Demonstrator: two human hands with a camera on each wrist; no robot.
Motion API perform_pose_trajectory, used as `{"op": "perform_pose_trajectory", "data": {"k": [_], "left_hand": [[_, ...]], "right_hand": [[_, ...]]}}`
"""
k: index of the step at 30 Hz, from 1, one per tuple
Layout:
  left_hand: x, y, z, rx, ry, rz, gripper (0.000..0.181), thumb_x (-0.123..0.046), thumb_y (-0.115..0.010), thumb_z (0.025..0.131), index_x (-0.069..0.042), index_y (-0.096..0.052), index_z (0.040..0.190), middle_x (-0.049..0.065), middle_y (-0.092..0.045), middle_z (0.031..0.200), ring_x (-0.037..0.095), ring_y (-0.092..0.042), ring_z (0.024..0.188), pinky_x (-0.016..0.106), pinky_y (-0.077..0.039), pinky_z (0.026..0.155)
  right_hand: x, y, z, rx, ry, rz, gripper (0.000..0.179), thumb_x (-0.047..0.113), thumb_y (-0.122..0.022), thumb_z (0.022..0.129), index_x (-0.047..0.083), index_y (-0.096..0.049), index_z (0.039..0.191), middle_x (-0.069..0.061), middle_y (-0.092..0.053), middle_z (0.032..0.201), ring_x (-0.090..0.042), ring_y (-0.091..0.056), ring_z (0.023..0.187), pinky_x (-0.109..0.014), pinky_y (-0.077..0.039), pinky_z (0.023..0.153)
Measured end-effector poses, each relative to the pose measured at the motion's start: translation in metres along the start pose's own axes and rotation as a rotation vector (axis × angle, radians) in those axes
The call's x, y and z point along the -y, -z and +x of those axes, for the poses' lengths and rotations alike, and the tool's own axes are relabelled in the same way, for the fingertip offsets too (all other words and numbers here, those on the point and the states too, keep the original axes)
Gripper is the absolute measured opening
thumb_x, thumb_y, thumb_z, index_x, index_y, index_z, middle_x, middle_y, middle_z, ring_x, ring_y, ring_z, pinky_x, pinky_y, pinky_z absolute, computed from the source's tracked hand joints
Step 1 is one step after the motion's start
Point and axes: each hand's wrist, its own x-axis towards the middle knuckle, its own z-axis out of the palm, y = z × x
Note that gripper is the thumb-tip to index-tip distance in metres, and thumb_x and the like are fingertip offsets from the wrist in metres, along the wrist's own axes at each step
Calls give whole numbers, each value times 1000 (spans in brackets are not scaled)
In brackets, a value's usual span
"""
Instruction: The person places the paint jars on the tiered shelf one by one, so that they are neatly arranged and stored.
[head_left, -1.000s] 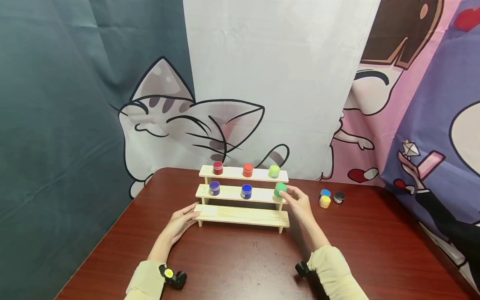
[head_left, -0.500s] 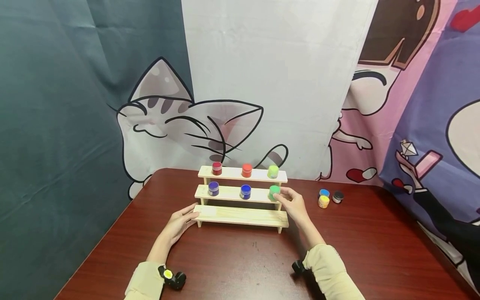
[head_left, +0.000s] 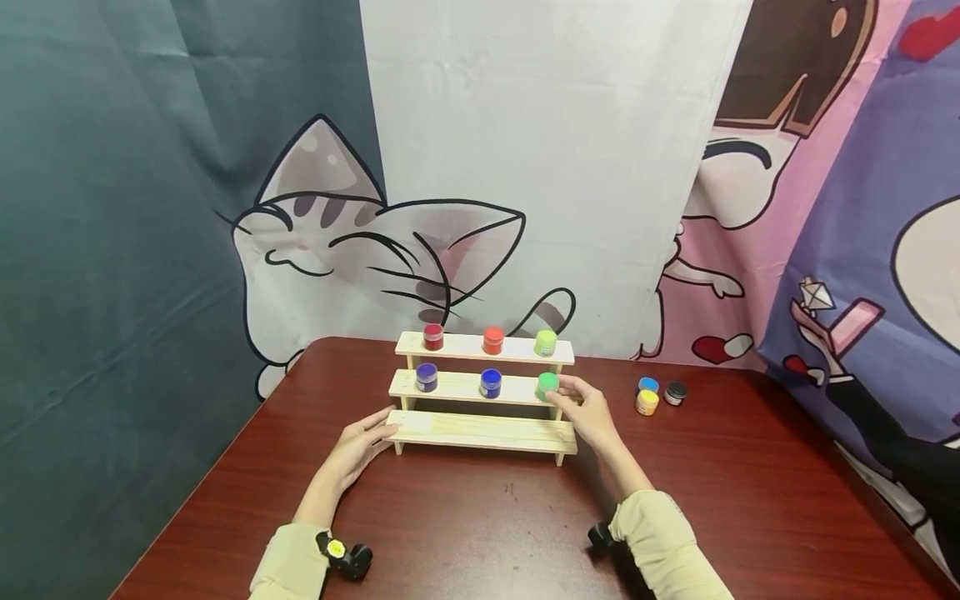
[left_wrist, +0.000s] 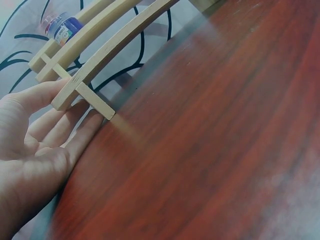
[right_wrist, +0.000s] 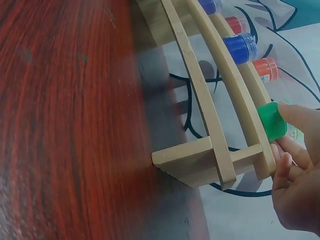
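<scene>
A three-step wooden display rack point(head_left: 480, 432) stands on the table. My left hand point(head_left: 358, 447) grips the left end of its lowest step, thumb on top and fingers underneath. On the middle step's right end is a green paint jar point(head_left: 548, 383), which my right hand point(head_left: 588, 412) pinches between thumb and fingers; in the right wrist view the thumb lies against the green jar point(right_wrist: 272, 121). That step also bears a purple jar point(head_left: 426, 377) and a blue jar point(head_left: 491, 383). Along the top step stand a dark red jar point(head_left: 432, 337), a red jar point(head_left: 493, 340) and a light green jar point(head_left: 546, 342).
To the rack's right, a yellow jar point(head_left: 647, 403), another blue jar point(head_left: 648, 386) and a black jar point(head_left: 676, 393) sit close together on the reddish-brown table point(head_left: 480, 517). Behind the table hangs a printed cloth point(head_left: 570, 167) with cartoon figures.
My right hand has moved the green jar a little left and down onto the middle step's right end. The left hand keeps its hold on the rack.
</scene>
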Motion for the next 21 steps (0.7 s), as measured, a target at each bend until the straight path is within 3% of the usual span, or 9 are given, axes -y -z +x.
{"op": "perform_pose_trajectory", "data": {"k": [7,15,18,21], "left_hand": [[-1,0,-1,4,4,3,63,-10,-56,97,1,-28,152,23,-29,157,-8,-59,101,15,-50,90],[-2,0,1,3,0,6,63,-10,-56,97,2,-28,152,24,-29,156,-7,-59,101,15,-50,89],[-1,0,1,-2,3,1,62,-9,-55,97,2,-28,152,23,-30,156,-7,-59,101,15,-50,89],[0,-1,1,-3,7,-9,62,-8,-56,97,2,-28,152,23,-30,156,-7,-59,100,15,-50,89]], "right_hand": [[3,3,0,0,-29,36,41,23,-68,92,4,-62,128,-20,-66,116,-9,-55,95,-18,-44,79],[3,9,0,7,-131,202,46,27,-67,93,5,-59,132,-17,-62,129,5,-58,92,-18,-52,84],[3,12,-1,9,-166,267,48,29,-66,94,4,-57,134,-10,-65,125,4,-60,93,-18,-54,83],[3,16,-3,-29,-196,367,48,27,-64,95,1,-55,135,5,-70,110,1,-64,92,-16,-55,81]]}}
